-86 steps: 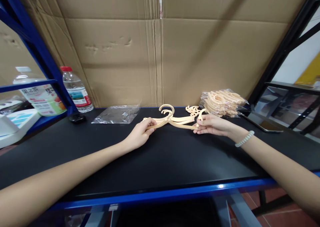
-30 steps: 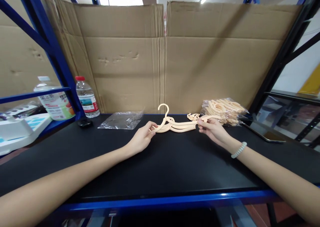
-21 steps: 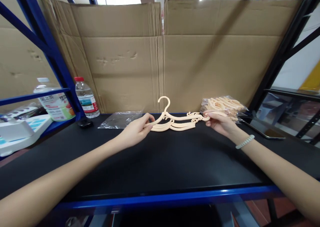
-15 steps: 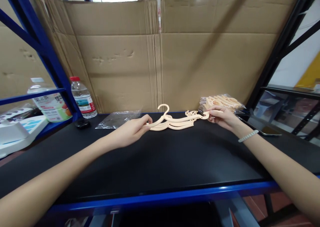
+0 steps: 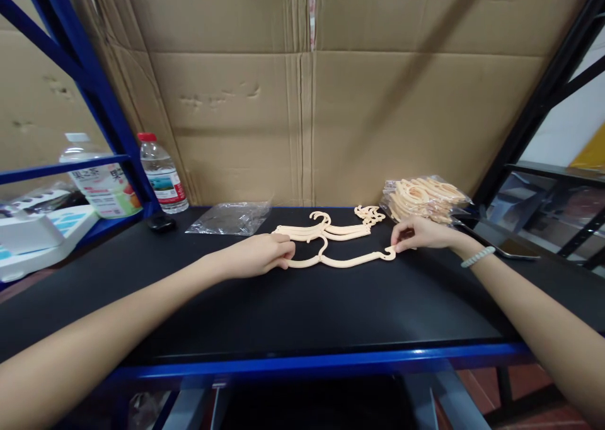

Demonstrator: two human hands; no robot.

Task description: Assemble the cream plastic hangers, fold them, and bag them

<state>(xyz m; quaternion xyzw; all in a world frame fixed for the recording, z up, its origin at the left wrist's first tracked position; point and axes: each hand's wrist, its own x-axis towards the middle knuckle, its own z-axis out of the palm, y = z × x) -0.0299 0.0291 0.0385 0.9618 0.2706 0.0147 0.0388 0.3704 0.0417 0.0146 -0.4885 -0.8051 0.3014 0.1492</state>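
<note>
- Head view: a stack of pale hangers (image 5: 350,232) lies on the black table (image 5: 302,310) and serves here as the landmark for every place.
- In front of the stack, on the person's side, is a single pale hanger (image 5: 350,263), its hook pointing toward the stack and overlapping its front edge in this view; whether the two touch, I cannot tell.
- The left hand (image 5: 265,255), at the stack's front left, grasps the single hanger's left end, the fingers curled over it and covering the tip.
- The right hand (image 5: 418,234), to the right of the stack, pinches the notched right tip of the same hanger between thumb and fingers; a pale beaded bracelet (image 5: 477,257) circles that wrist.
- Whether the single hanger rests on the table or is held just above it, I cannot tell.
- Just behind the stack's right end sits a small heap of pale curly pieces (image 5: 368,214).
- Farther right of the stack is a clear bag full of pale hangers (image 5: 423,197), with a dark flat device (image 5: 513,251) beyond it.
- Left of the stack lies a crumpled clear plastic bag (image 5: 231,217); farther left are a small black object (image 5: 162,223) and an upright red-capped bottle (image 5: 163,181).
- Behind the stack rises a cardboard wall (image 5: 227,115).
</note>
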